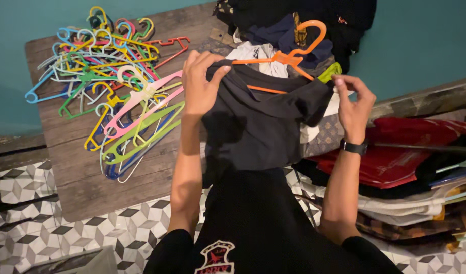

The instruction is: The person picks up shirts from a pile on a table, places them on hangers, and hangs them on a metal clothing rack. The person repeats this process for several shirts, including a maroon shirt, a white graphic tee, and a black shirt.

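Head view: both hands, left hand (201, 83) and right hand (354, 104), pinch a dark shirt (258, 127) on an orange hanger (288, 58).

Person wears a black short-sleeved t-shirt (263, 228), sleeve hems ending near the elbows at the bottom of the head view, forearms bare. Shirt chest has a small shield-shaped emblem (215, 258) in red and white, partly cut off by the frame edge. Black wristband watch (354, 147) with a slim rectangular body sits on the right wrist; left hand (200, 86) and right hand (354, 104) are bare, no gloves, no rings visible, left wrist has nothing on it.
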